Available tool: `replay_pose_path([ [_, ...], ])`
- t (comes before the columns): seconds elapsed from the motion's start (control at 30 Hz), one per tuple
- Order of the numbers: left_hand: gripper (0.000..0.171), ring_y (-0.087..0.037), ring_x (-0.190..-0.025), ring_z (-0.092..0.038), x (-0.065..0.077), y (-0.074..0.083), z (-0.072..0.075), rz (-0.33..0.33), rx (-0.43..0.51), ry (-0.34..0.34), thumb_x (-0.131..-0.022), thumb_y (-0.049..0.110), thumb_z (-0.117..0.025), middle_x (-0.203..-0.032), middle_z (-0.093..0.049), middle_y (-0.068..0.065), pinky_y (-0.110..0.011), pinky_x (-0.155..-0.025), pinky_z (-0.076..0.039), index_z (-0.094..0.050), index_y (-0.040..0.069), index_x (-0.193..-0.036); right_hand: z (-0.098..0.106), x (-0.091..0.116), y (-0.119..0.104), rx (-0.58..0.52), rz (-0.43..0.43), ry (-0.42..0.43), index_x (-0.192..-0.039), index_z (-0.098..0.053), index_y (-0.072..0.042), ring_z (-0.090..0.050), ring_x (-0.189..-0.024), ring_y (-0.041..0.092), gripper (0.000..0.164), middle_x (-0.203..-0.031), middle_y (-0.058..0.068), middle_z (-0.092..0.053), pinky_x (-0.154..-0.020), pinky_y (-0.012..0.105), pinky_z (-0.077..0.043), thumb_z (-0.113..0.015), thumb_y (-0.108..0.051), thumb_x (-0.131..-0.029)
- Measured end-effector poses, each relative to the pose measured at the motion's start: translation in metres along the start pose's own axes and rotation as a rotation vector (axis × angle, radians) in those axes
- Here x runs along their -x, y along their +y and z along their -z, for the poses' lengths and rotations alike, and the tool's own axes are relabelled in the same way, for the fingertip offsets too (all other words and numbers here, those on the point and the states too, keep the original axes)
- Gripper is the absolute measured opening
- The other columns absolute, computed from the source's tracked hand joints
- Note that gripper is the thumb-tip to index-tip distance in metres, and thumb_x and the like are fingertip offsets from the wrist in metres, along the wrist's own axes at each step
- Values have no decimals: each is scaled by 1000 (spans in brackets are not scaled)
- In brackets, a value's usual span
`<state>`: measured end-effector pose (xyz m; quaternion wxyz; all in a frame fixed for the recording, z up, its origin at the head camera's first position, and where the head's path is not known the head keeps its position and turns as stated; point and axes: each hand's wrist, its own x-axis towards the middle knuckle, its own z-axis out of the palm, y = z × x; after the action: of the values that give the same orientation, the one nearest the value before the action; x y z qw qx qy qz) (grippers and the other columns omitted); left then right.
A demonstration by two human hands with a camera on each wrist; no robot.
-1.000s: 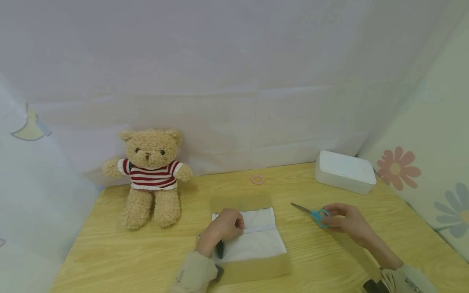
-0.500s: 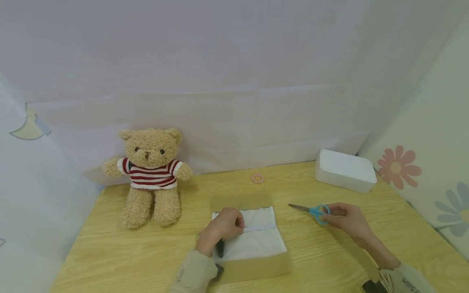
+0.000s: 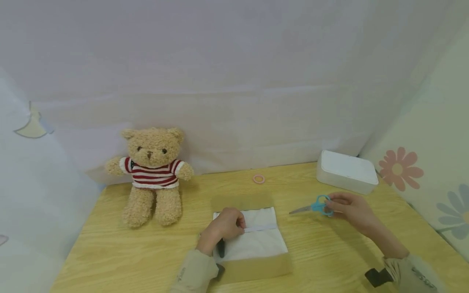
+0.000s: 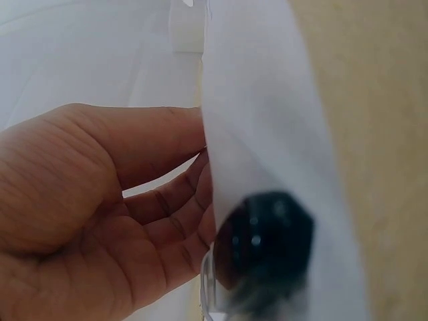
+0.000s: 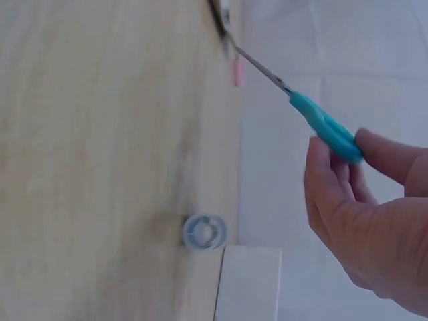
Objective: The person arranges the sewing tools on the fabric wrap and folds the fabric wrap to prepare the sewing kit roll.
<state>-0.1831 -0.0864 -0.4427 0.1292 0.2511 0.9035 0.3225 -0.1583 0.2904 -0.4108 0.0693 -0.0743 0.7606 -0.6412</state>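
Observation:
My left hand (image 3: 227, 224) stays low over a white cloth (image 3: 256, 246), its curled fingers pinching the near end of a pale flat strip (image 3: 261, 228) that runs across the cloth. In the left wrist view the thumb and fingertips meet at the cloth's edge, and the tips are partly hidden. A dark shiny rounded thing (image 4: 267, 244) shows there, blurred. My right hand (image 3: 349, 209) grips scissors (image 3: 320, 206) by their light blue handles, raised over the table's right side. Their blades point left, toward the cloth. In the right wrist view the thumb presses the teal handle (image 5: 328, 127) against the fingers.
A tan sheet (image 3: 253, 269) lies under the cloth. A teddy bear (image 3: 154, 175) in a striped sweater sits at the back left. A pink ring (image 3: 258, 179) lies behind the cloth. A white box (image 3: 347, 171) stands at the back right, near a grey-blue round thing (image 5: 204, 233).
My right hand has lifted the scissors, and the blades now tip downward to the left. The left hand has kept its place on the cloth.

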Motion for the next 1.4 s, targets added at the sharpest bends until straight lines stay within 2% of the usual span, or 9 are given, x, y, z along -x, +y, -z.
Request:
replay_pose_path([
  [0.17, 14, -12, -70, -45, -1, 0, 0, 17, 3, -7, -80, -2, -71, -72, -54, 4, -28, -64, -42, -65, 9, -73, 2, -17, -12, 19, -124, -158, -121, -46, 12, -65, -92, 16, 35, -100, 6, -65, -81, 32, -53, -54, -13, -98],
  [0.27, 13, -12, -71, -45, -2, -1, 0, 12, 0, -9, -80, -1, -71, -74, -54, 4, -28, -65, -42, -65, 9, -73, -2, -27, -12, -11, -136, -235, -121, -47, 12, -64, -92, 17, 33, -100, 6, -63, -82, 33, -53, -53, -11, -98],
  [0.37, 13, -11, -71, -47, -2, -4, 1, 1, 8, -1, -79, -1, -71, -74, -56, 5, -27, -66, -43, -66, 8, -73, -8, -36, -7, -89, -121, -320, -115, -56, 4, -65, -89, 17, 21, -98, 5, -64, -81, 32, -53, -52, -6, -98],
  [0.47, 10, -10, -70, -49, -3, -8, 3, -11, 28, -8, -77, 0, -72, -73, -59, 5, -27, -67, -45, -68, 8, -73, -15, -44, -3, -160, -133, -407, -109, -63, -3, -65, -88, 16, 18, -97, 4, -64, -82, 34, -53, -50, -3, -97],
  [0.6, 7, -9, -67, -51, -6, -12, 7, -15, 68, -49, -77, 1, -74, -71, -62, 4, -26, -64, -45, -71, 7, -75, -25, -51, -1, -192, -171, -477, -114, -60, 4, -64, -88, 15, 21, -97, 5, -64, -85, 38, -52, -50, -3, -98],
  [0.77, 5, -9, -58, -51, -6, -11, 12, 54, 147, -91, -78, 1, -74, -68, -62, 2, -24, -54, -44, -72, 6, -76, -35, -61, 0, -190, -216, -469, -121, -49, 15, -61, -89, 15, 32, -99, 7, -61, -85, 34, -52, -51, -7, -98],
  [0.97, 5, -12, -56, -52, -5, -7, 15, 151, 174, -33, -75, -1, -73, -67, -61, 1, -25, -52, -45, -72, 4, -77, -53, -78, 0, -223, -230, -454, -129, -34, 24, -62, -91, 17, 48, -102, 10, -60, -83, 30, -52, -53, -7, -97],
  [1.1, 6, -12, -58, -54, -4, -9, 13, 177, 210, -5, -74, -1, -74, -69, -62, 1, -25, -54, -46, -72, 3, -79, -67, -90, 2, -259, -232, -485, -129, -33, 26, -62, -89, 17, 47, -102, 12, -60, -82, 29, -53, -51, -4, -97],
  [1.4, 7, -11, -56, -55, -6, -12, 11, 209, 282, 5, -73, 2, -76, -67, -64, 1, -24, -54, -46, -73, 5, -78, -84, -111, 7, -326, -288, -461, -123, -43, 21, -63, -83, 16, 35, -97, 11, -61, -82, 31, -53, -51, -2, -97],
])
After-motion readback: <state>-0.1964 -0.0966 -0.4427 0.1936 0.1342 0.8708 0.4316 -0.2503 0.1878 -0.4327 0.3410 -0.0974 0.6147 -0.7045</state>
